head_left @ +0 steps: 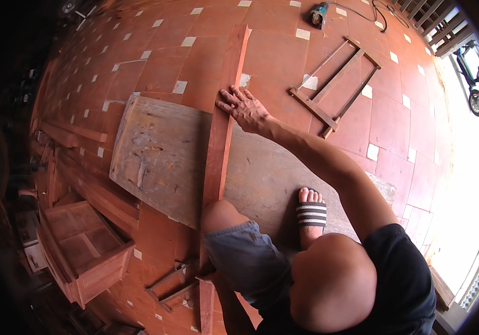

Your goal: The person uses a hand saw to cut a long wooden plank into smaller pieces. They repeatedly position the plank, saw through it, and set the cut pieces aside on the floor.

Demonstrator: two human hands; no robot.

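A long reddish wooden beam (pixel 217 162) lies across a worn grey plank bench (pixel 161 151), reaching past it at both ends. My right hand (pixel 245 110) rests on the far part of the beam, fingers spread over its top face. My knee presses on the beam closer to me. Beside the knee, my left hand (pixel 212 276) is at the beam's near part; its fingers are mostly hidden, so I cannot see how they are closed. My sandalled foot (pixel 311 215) stands on the bench.
A wooden frame saw (pixel 337 84) lies on the tiled floor at the far right, beyond it a corded power tool (pixel 318 15). A drawer-like wooden cabinet (pixel 86 245) and stacked boards (pixel 91 184) stand left. Another small wooden frame (pixel 173 286) lies near the beam's near end.
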